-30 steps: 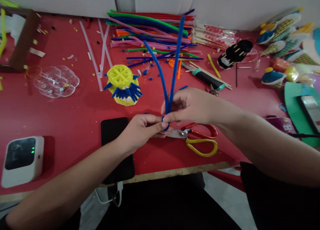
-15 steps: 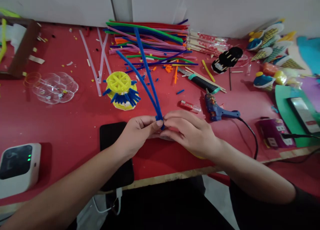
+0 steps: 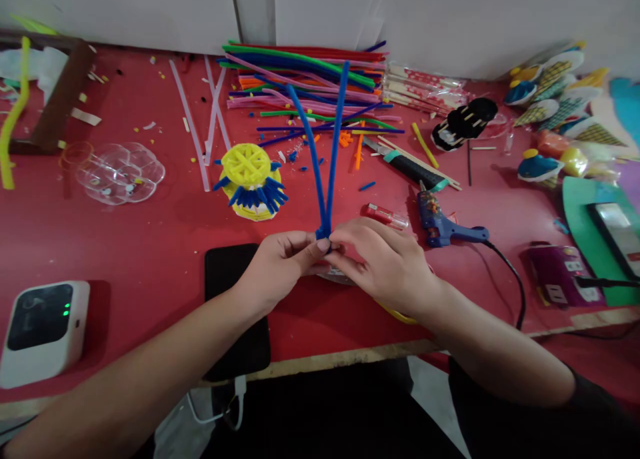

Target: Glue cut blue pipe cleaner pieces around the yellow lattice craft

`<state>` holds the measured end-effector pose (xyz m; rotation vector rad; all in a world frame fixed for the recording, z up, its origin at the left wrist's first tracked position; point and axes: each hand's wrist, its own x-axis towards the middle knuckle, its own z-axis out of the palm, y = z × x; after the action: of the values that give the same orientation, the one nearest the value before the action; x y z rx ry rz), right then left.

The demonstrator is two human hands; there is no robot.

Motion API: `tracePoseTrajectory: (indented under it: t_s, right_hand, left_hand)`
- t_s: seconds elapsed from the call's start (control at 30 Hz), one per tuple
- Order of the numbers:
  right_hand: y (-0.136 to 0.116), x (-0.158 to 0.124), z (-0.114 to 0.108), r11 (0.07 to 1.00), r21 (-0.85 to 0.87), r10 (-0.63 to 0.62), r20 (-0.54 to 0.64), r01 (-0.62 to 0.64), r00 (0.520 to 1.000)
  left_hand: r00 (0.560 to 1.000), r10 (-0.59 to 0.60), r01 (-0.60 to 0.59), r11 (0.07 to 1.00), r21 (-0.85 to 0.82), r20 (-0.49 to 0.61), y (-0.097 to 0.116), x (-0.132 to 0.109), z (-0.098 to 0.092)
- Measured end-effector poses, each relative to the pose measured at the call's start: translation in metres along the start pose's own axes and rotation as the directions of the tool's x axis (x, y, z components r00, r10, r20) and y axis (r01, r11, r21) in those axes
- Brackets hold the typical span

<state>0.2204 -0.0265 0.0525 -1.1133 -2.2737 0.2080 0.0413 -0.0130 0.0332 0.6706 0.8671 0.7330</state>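
Blue pipe cleaners (image 3: pixel 334 149) stand up in a V from between my fingertips, joined or twisted together at the bottom. My left hand (image 3: pixel 285 266) pinches that lower end between thumb and fingers. From the other side, my right hand (image 3: pixel 383 256) closes its fingertips on the same spot, so the exact grip is partly hidden. Beyond my left hand sits a yellow pipe-cleaner figure (image 3: pixel 247 166) with a ring of short blue pieces. Under my hands a clear, roundish item shows in part, along with a bit of yellow.
A heap of coloured pipe cleaners (image 3: pixel 300 79) lies at the back. To the right are a utility knife (image 3: pixel 410 169), a red lighter (image 3: pixel 383 216) and a blue glue gun (image 3: pixel 445 222) with its cord. A black phone (image 3: pixel 235 339) lies by my left wrist, a white device (image 3: pixel 45 332) farther left.
The two upright blue lengths have swung right and spread wider at the top. Both hands keep their pinch at the base. The whole view has shifted slightly.
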Motion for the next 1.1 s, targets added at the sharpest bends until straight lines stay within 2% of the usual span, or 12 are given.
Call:
tracePoseTrajectory:
  t_s: [0.2, 0.33, 0.5, 0.57, 0.63, 0.7, 0.73, 0.8, 0.9, 0.97, 1.03, 1.1]
  right_hand:
    - [0.002, 0.001, 0.000, 0.998, 0.012, -0.059, 0.024, 0.058, 0.998]
    - [0.004, -0.001, 0.001, 0.995, 0.014, -0.101, -0.009, 0.101, 0.995]
    - [0.003, -0.004, 0.003, 0.997, 0.045, -0.058, -0.044, 0.060, 0.997]
    - [0.003, -0.004, 0.005, 0.992, 0.125, 0.036, -0.055, -0.029, 0.998]
    - [0.004, -0.003, 0.006, 0.936, 0.298, 0.206, -0.033, -0.187, 0.978]
    - [0.007, -0.002, 0.006, 0.803, 0.501, 0.341, 0.059, -0.323, 0.938]
    - [0.008, -0.002, 0.006, 0.742, 0.565, 0.368, 0.108, -0.362, 0.924]
    - [0.011, -0.001, 0.004, 0.693, 0.608, 0.370, 0.162, -0.388, 0.915]
    - [0.013, 0.000, -0.001, 0.709, 0.579, 0.374, 0.177, -0.404, 0.910]
    - [0.014, 0.001, -0.003, 0.687, 0.589, 0.383, 0.205, -0.426, 0.901]
    - [0.014, 0.002, -0.005, 0.634, 0.617, 0.405, 0.247, -0.465, 0.880]
    - [0.014, 0.002, -0.005, 0.552, 0.659, 0.437, 0.292, -0.510, 0.851]
  left_hand:
    - [1.000, 0.023, -0.023, 0.999, -0.030, -0.006, 0.001, 0.000, 0.000]
    - [1.000, 0.009, -0.009, 1.000, -0.025, 0.010, 0.000, -0.001, 0.001]
    - [0.999, 0.028, -0.028, 1.000, 0.000, 0.019, -0.001, -0.002, 0.001]
    - [0.997, 0.070, -0.071, 0.996, 0.056, 0.019, 0.000, -0.002, 0.001]
    - [0.991, 0.132, -0.134, 0.979, 0.152, 0.024, 0.002, -0.003, 0.001]
    - [0.984, 0.175, -0.179, 0.951, 0.253, 0.039, 0.004, -0.004, 0.001]
    - [0.982, 0.183, -0.191, 0.937, 0.292, 0.054, 0.004, -0.005, 0.002]
    - [0.978, 0.186, -0.207, 0.907, 0.367, 0.090, 0.005, -0.006, 0.002]
    - [0.969, 0.211, -0.248, 0.828, 0.503, 0.131, 0.003, -0.007, 0.003]
    - [0.965, 0.222, -0.262, 0.780, 0.568, 0.141, 0.002, -0.007, 0.003]
    - [0.971, 0.200, -0.239, 0.791, 0.563, 0.132, 0.001, -0.006, 0.003]
    - [0.984, 0.142, -0.179, 0.854, 0.488, 0.112, 0.000, -0.006, 0.003]
